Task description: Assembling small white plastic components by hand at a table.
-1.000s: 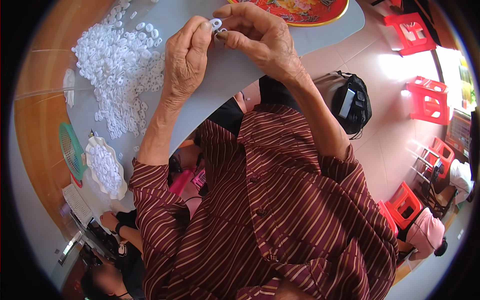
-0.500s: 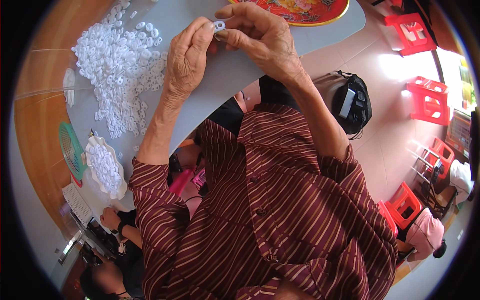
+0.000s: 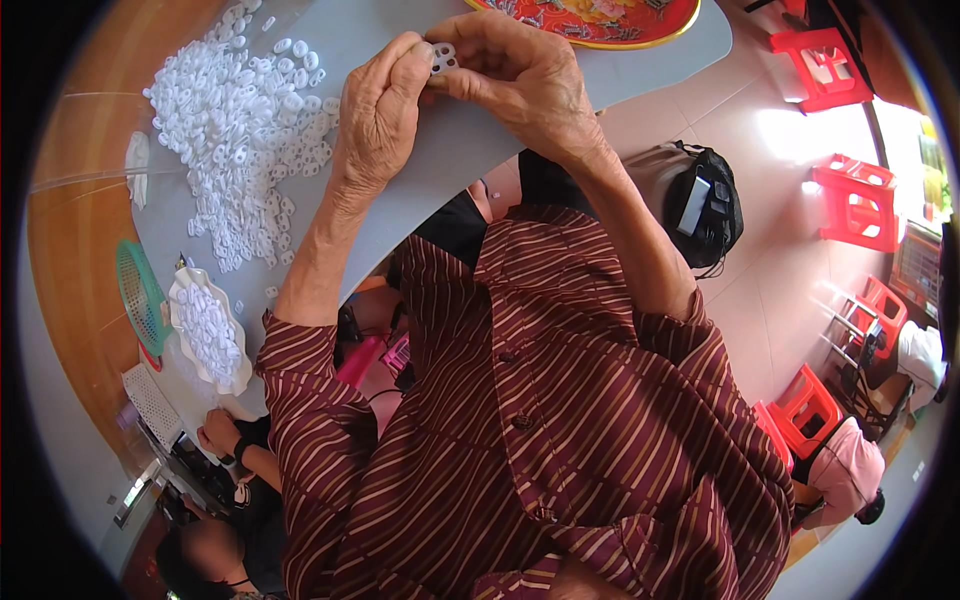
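Observation:
A small white plastic piece with several holes (image 3: pixel 443 60) shows between my two hands, above the grey table. My left hand (image 3: pixel 382 110) pinches its left side between thumb and fingers. From the right, my right hand (image 3: pixel 538 90) grips it with the thumb below and curled fingers above. Fingertips partly cover the piece, so I cannot tell whether it is one part or two put together. Left of my left hand spreads a large heap of similar small white plastic pieces (image 3: pixel 225 130).
A red floral tray with a gold rim (image 3: pixel 640 44) lies at the table's far edge. White pieces fill a scalloped dish (image 3: pixel 240 375) at left, beside a green basket (image 3: pixel 140 295). Another person's hand (image 3: pixel 220 435) is at lower left. Red stools (image 3: pixel 858 203) and a black mesh bag (image 3: pixel 706 215) stand right.
The white piece has turned between my fingers and now shows more holes. My right thumb and fingers have shifted slightly around it.

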Tool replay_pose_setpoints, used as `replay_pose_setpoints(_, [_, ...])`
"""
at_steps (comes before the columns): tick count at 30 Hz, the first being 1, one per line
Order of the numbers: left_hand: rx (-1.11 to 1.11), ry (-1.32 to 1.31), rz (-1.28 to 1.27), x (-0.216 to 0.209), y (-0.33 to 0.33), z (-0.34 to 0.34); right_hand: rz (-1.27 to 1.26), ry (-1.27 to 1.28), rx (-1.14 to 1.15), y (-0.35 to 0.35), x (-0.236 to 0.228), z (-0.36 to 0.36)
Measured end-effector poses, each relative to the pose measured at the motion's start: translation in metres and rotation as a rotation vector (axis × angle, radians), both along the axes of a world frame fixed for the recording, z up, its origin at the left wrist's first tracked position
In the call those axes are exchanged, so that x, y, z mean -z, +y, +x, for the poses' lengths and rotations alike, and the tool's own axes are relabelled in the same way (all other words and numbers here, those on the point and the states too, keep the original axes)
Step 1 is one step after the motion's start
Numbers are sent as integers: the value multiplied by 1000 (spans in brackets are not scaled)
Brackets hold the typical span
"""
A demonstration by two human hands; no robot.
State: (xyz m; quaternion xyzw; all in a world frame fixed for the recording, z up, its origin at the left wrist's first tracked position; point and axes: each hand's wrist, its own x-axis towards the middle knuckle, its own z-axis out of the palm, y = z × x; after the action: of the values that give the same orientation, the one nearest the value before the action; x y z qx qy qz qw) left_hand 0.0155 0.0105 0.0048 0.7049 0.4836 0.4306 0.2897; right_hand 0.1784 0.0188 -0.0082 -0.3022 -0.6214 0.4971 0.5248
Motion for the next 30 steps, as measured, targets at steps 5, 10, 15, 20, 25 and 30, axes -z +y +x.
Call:
replay_pose_setpoints(5, [-14,-23,-16,0,-1,0,68,-24,25,-1,0,0])
replay_pose_setpoints(10, [-36,7,3,5,-1,-3,120,-89,52,-2,0,0])
replay_pose_setpoints(15, [13,65,-6,6,0,-6,107,-107,61,-4,1,-2])
replay_pose_setpoints(20, [15,57,-17,8,0,-5,169,-182,105,-2,4,-4])
replay_pose_setpoints(25, [79,97,142,14,0,-8,203,-241,103,-3,1,-3])
replay_pose_setpoints(30, [124,115,136,13,-6,-8,144,-203,86,-9,2,-2])
